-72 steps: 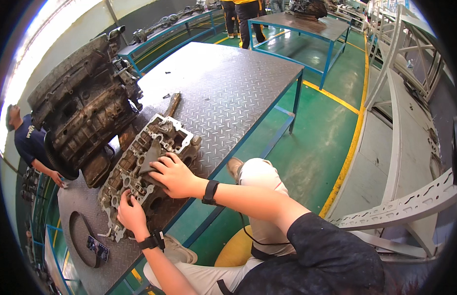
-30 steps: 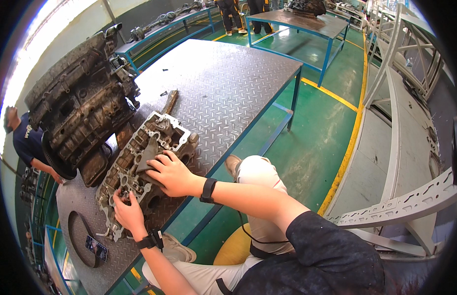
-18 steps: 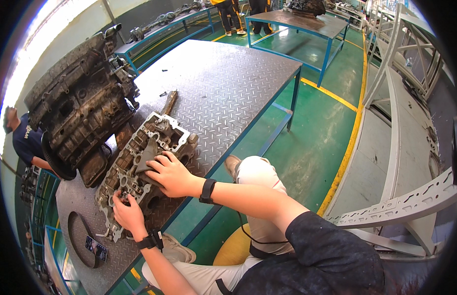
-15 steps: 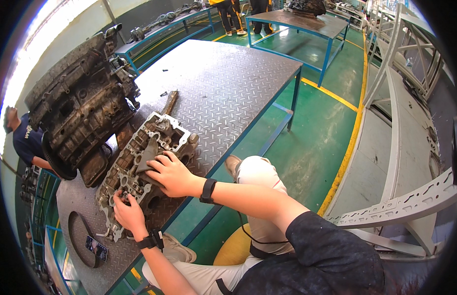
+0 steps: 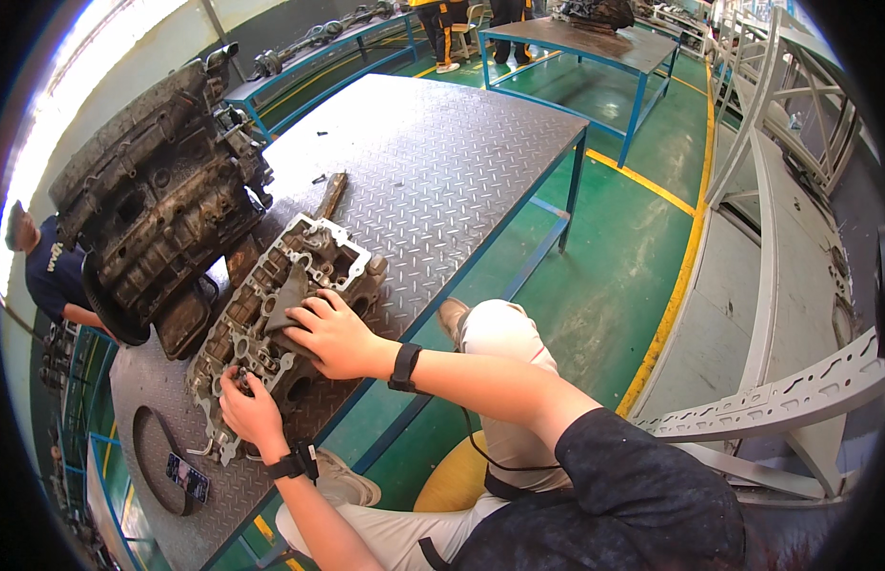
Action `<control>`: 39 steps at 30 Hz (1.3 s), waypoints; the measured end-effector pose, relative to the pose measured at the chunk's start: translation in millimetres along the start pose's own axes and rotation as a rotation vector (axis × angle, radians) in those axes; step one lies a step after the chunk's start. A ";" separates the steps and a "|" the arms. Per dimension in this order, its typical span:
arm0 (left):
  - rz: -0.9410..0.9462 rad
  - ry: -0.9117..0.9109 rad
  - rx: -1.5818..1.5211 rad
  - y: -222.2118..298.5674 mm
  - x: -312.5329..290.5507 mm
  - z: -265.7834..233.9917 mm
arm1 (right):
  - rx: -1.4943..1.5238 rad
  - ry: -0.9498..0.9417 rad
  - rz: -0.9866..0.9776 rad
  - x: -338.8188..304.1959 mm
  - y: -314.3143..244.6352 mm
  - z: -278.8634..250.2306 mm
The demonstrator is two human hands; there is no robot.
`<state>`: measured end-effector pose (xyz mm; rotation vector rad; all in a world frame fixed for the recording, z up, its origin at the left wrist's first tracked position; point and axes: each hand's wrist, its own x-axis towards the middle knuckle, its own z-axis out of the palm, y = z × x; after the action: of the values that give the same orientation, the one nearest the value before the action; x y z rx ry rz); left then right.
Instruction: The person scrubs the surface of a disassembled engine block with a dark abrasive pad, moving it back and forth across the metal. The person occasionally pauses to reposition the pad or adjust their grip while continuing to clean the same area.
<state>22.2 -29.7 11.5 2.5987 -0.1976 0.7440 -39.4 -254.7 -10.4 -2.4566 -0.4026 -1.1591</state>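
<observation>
Because the cylinder head (image 5: pixel 240 333) lies close to the near edge of the worktop (image 5: pixel 442 162), beside the engine block (image 5: pixel 157 190), we judge that a hard push could make it rock or slide. Our right hand (image 5: pixel 333 333) is closed on a grey rag (image 5: pixel 288 297) laid over the cylinder head's upper face; if we drag the cloth across the raised parts, a fold could snag or shed lint into the openings. Our left hand (image 5: pixel 250 409) curls thumb and fingers toward each other farther left, but they hide the contact, so we cannot tell whether it grips anything. A loose piece there could drop into a cavity, and bare fingertips might scrape on metal edges.
</observation>
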 end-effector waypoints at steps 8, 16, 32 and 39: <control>0.057 -0.022 0.046 -2.9 1.5 0.3 | -0.001 -0.003 0.001 0.1 0.2 0.0; 0.092 -0.017 0.094 -4.8 1.2 0.7 | -0.007 0.000 -0.001 -0.1 0.9 1.6; 0.121 0.005 0.103 -3.1 0.3 0.4 | -0.007 0.019 -0.007 -0.6 1.3 2.9; 0.099 -0.020 0.049 0.1 -0.3 -2.9 | -0.010 0.021 -0.007 -0.4 1.0 2.2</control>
<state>20.6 -28.4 13.5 2.6599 -0.3205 0.7663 -37.8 -254.6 -12.2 -2.4519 -0.4000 -1.1911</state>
